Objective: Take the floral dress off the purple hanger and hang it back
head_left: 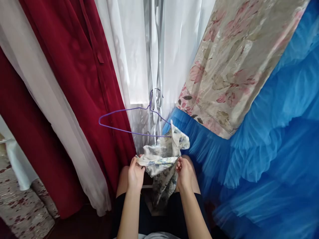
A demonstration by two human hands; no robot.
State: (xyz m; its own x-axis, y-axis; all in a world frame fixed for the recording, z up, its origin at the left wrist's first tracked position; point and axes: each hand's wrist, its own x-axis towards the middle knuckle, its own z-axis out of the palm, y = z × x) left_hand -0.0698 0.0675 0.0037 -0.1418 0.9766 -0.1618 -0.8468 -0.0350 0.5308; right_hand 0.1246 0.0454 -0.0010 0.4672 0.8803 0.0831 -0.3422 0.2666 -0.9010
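A light floral-print garment [161, 161] is stretched between my two hands above my knees. My left hand [136, 174] pinches one end of its pale edge, and my right hand [183, 171] pinches the other end, fingers curled in. The rest of the cloth hangs down between my legs. A thin purple wire hanger [124, 131] hangs just beyond, its left arm bare. Part of the garment is draped over the hanger's right end. The hanger's hook catches on pale ribbons [157, 66] that hang from above. The garment's exact kind is hard to make out.
Red curtains [72, 76] with a white sheer strip hang on the left. White sheer curtains [174, 39] hang ahead. A floral cloth [231, 73] and a ruffled blue tulle dress [281, 139] crowd the right side. Patterned fabric [27, 209] covers something at lower left.
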